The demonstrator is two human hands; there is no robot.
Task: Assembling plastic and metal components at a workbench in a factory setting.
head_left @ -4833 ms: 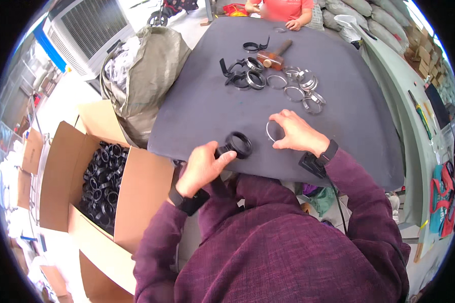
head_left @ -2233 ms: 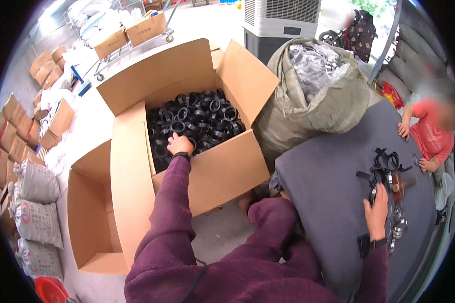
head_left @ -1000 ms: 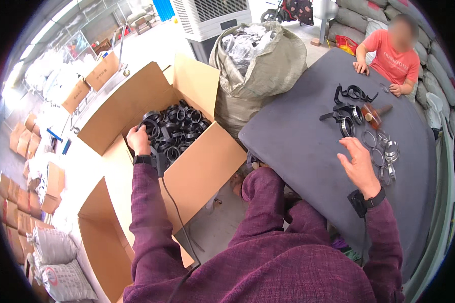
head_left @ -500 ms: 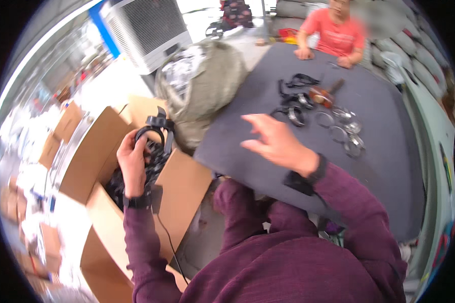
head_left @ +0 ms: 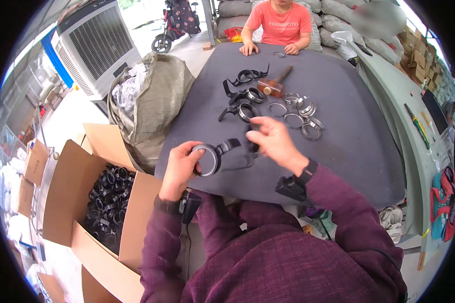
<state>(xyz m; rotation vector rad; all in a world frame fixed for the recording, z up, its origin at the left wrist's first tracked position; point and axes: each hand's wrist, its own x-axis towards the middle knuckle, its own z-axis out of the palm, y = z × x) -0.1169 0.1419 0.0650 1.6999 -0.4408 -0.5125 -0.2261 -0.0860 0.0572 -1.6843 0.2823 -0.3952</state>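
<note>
My left hand pinches a black ring bracket, a round ring with a curved arm, above the near edge of the grey-covered table. To its right, my right hand has thumb and forefinger closed at a blurred dark piece; whether this belongs to the same bracket is unclear. Beyond my hands lie several more black ring brackets. A mallet with a brown head and wooden handle rests behind them. Several shiny metal rings sit in a cluster to the right.
Left of the table stands an open cardboard box filled with black ring parts. A large woven sack is behind it, near an air cooler. Across the table a person in a red shirt rests both hands on the far edge.
My left hand has moved from above the box to the table's near edge with the black ring bracket. My right hand's spread fingers have closed at a dark piece. The view has swung right.
</note>
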